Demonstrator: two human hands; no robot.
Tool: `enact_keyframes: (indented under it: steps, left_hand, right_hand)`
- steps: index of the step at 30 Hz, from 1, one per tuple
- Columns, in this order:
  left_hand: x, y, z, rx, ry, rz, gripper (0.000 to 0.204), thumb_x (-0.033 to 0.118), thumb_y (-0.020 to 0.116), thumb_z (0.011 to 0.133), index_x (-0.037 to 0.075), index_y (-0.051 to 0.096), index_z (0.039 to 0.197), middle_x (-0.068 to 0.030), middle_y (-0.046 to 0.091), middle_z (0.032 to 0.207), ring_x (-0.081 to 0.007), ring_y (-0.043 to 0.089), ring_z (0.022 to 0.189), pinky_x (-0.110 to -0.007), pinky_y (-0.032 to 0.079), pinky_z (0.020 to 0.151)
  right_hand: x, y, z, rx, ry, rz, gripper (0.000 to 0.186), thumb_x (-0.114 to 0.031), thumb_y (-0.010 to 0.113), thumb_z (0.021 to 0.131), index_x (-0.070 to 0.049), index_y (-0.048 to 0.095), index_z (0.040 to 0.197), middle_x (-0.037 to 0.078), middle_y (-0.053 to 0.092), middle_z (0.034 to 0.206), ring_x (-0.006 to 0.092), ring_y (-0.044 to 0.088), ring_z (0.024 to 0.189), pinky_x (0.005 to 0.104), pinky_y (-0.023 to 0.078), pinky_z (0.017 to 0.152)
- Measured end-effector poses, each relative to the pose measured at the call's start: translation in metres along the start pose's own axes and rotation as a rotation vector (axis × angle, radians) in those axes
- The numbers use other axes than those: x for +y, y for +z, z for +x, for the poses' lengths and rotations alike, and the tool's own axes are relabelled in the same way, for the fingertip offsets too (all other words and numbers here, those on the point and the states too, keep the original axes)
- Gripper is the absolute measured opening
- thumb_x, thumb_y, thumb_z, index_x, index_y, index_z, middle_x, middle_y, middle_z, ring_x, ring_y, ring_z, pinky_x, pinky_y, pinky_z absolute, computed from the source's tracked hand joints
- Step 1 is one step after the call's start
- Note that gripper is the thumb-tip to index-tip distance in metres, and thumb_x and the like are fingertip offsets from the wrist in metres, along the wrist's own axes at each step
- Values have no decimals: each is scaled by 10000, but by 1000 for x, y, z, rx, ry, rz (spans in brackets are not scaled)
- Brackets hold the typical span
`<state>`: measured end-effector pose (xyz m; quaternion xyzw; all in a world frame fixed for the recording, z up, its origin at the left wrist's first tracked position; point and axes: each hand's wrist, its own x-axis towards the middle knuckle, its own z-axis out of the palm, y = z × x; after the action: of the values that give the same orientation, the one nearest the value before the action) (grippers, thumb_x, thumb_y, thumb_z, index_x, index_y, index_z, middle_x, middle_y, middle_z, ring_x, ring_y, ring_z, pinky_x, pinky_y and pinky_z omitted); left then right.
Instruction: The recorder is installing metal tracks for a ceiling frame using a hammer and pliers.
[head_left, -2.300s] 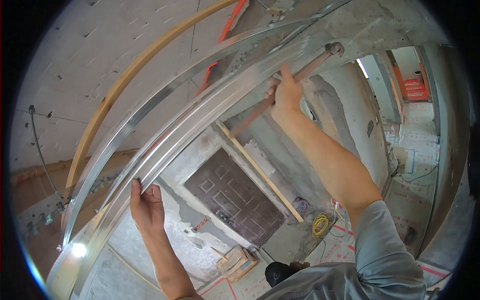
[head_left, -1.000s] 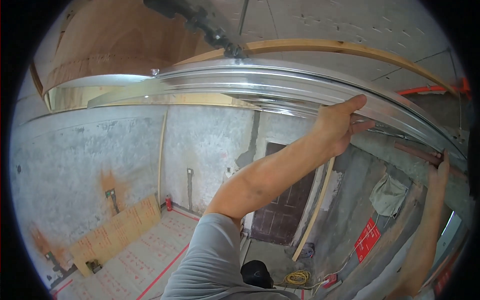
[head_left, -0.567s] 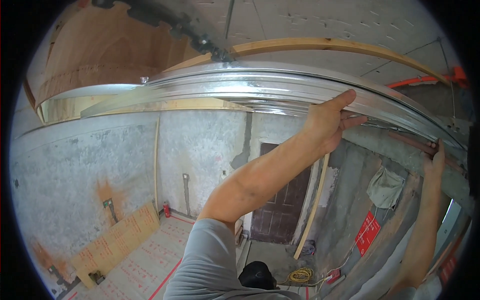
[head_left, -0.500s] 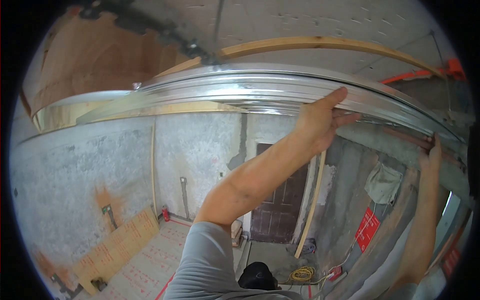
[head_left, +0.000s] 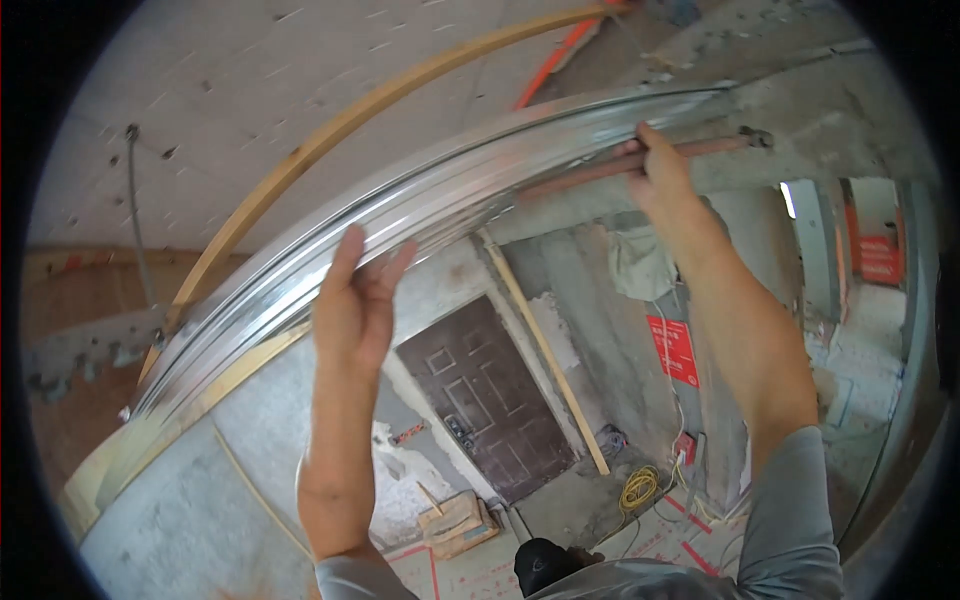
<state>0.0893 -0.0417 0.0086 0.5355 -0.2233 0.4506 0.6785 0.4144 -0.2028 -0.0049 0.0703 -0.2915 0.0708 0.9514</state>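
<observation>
Seemingly positioning metal channels (head_left: 430,195) overhead. Gripping hammer (head_left: 712,147) in curled right hand (head_left: 660,175), alongside channels; holding left hand (head_left: 352,315) half-open near their underside, apparently gripping nothing, cannot tell if touching. Probably need firm left support next, before swinging hammer.

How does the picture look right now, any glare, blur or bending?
Head view: bright glare streaks the metal channels; head view: the wooden batten curves, likely fisheye bending; head view: the hammer looks slightly soft, and black fills the corners.
</observation>
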Motion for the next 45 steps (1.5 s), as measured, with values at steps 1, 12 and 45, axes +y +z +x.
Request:
enact_keyframes:
  steps: [1,12,45]
  left_hand:
    - [-1,-1,2,-4,0,-7,202,49,556,873,-32,500,1050,-124,583,980,-288,611,891,-495,471,931]
    - [0,5,-2,-44,28,41,94,55,556,881,-18,582,934,-115,643,935,-260,647,844,-442,518,877]
    - [-4,16,-4,24,98,14,118,91,566,878,2,540,950,-94,619,931,-289,644,793,-479,528,847]
  right_hand:
    - [1,0,0,23,-13,-7,72,-67,557,869,-20,516,833,66,492,680,182,493,587,340,475,554]
    - [-4,14,-17,109,-25,-24,96,-50,578,844,4,542,773,75,500,639,188,485,538,332,450,503]
    - [-29,-52,-105,-118,-67,-850,247,-311,516,908,-75,443,927,37,502,608,104,437,445,279,339,382]
